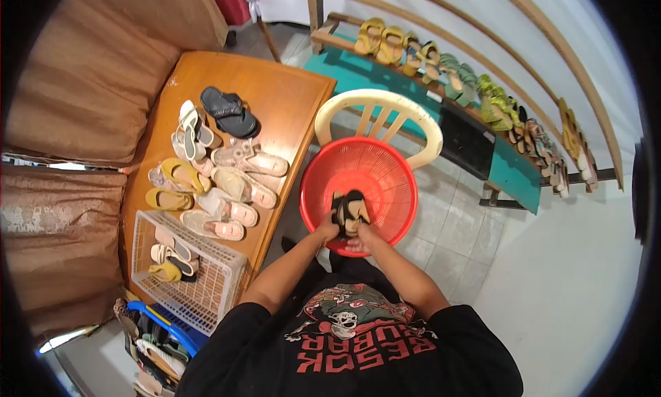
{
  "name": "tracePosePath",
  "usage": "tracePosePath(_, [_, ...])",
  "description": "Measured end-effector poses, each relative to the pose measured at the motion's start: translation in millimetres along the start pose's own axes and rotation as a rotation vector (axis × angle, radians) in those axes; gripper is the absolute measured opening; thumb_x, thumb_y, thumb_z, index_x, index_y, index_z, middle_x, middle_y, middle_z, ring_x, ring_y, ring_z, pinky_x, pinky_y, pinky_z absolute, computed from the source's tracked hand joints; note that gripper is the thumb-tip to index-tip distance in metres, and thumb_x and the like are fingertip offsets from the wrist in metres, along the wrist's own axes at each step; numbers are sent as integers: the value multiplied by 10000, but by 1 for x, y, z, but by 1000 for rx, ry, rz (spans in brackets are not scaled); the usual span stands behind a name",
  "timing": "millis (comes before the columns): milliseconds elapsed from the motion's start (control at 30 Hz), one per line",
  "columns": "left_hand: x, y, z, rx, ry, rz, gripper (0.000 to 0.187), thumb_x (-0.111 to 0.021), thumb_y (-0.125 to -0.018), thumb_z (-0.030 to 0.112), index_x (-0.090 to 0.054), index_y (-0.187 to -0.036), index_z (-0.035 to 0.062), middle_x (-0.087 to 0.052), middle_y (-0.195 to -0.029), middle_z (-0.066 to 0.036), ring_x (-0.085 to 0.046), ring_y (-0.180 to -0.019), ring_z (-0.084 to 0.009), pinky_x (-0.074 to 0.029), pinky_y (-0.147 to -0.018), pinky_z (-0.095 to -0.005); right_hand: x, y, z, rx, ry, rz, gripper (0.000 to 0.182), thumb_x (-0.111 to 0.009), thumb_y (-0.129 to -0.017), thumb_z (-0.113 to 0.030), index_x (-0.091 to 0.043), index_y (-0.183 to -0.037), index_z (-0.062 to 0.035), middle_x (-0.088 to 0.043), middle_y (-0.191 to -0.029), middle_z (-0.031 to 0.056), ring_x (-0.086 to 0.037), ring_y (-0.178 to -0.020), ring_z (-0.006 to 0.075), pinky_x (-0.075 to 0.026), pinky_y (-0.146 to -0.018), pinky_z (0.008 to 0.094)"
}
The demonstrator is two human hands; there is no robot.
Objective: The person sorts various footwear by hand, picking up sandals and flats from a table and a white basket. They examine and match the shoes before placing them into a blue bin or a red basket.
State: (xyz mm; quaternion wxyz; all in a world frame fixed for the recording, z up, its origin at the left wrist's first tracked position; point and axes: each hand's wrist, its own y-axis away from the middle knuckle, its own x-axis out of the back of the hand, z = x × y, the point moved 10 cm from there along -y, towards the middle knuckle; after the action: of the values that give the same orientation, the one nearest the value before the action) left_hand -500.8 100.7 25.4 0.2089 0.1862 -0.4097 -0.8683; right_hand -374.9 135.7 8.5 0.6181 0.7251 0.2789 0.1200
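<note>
Over the near side of a red plastic basket (310, 170), I hold a pair of black-and-tan sandals (356, 207). My left hand (328, 227) is closed on their left edge. My right hand (363, 241) grips them from the near right side, with some of its fingers hidden beneath. The basket rests on a cream plastic chair (332, 106), whose seat it hides.
On the left, a wooden table (237, 70) bears black slippers (231, 112), several pale and yellow sandals (241, 183), and a white crate (227, 273) with more footwear. A green bench and rack (344, 58) behind the chair carry several sandals. A blue-framed rack (165, 325) stands lower left.
</note>
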Motion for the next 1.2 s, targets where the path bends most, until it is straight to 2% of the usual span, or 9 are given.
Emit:
tracePosePath(233, [24, -39, -23, 80, 82, 150, 813, -538, -806, -74, -259, -1532, 163, -606, -1173, -184, -655, -888, -271, -578, -634, -400, 17, -53, -9, 92, -260, -51, 228, -532, -918, -300, -573, -991, -88, -572, -901, 60, -513, -714, 187, -492, -677, 373])
tracePosePath(300, [28, -39, -27, 203, -31, 214, 818, -544, -808, -11, -233, -1542, 171, -591, -1150, -180, -624, -854, -263, -561, -689, -447, 17, -87, 15, -18, -287, -145, 172, -541, -924, -242, -592, -1000, -97, -564, -846, 58, -519, -667, 200, -517, -656, 383])
tracePosePath(400, [11, -40, -51, 436, 4, 176, 776, -612, -827, 131, -293, -1534, 88, -558, -1329, -231, -567, -1185, -337, -455, -999, -525, 17, -112, 44, -144, -305, -90, 80, -572, -921, -177, -578, -938, -99, -553, -800, 57, -519, -669, 196, -509, -620, 375])
tracePosePath(500, [17, -97, -90, 139, -98, 141, 748, -628, -849, 182, -320, -1506, -1, -490, -1426, -249, -525, -1280, -322, -436, -1055, -438, 15, -105, 43, -184, -186, 15, 72, -602, -930, -187, -577, -938, -119, -549, -800, 26, -513, -667, 179, -504, -609, 356])
tracePosePath(600, [10, -83, -75, 144, -147, 162, 766, -636, -865, 175, -272, -1504, -38, -461, -1438, -275, -508, -1299, -328, -432, -1059, -372, 18, -118, 47, -168, -144, 105, 192, -375, -1030, -235, -552, -1065, -168, -561, -887, 11, -513, -738, 189, -483, -670, 366])
tracePosePath(800, [19, -76, -86, 162, -130, 130, 725, -632, -868, 245, -354, -1483, -18, -491, -1425, -257, -524, -1291, -318, -424, -1066, -375, 36, -138, 57, -18, -240, 165, 185, -434, -1013, -189, -578, -1127, -166, -572, -858, 17, -516, -660, 162, -487, -593, 339])
tracePosePath(900, [29, -75, -91, 168, -110, 115, 725, -623, -857, 200, -344, -1486, -25, -545, -1356, -242, -593, -1176, -310, -479, -967, -349, 33, -137, 46, 89, -203, 153, 249, -450, -996, -124, -550, -1212, -194, -553, -841, 35, -485, -556, 157, -492, -523, 330])
tracePosePath(1000, [39, -86, -85, -27, -165, 236, 714, -573, -852, 91, -303, -1502, -29, -619, -1148, -200, -636, -806, -235, -506, -587, -327, 23, -140, 49, 41, -135, 132, 288, -464, -976, -131, -526, -1249, -201, -565, -867, 39, -531, -582, 178, -506, -539, 335])
tracePosePath(1200, [48, -57, -58, 47, 182, 219, 625, -554, -890, 68, -331, -1465, -34, -632, -1102, -193, -633, -820, -233, -519, -672, -327, 28, -128, 28, -9, 213, 147, 305, -509, -933, -169, -529, -1236, -143, -612, -985, 72, -623, -670, 226, -526, -549, 355])
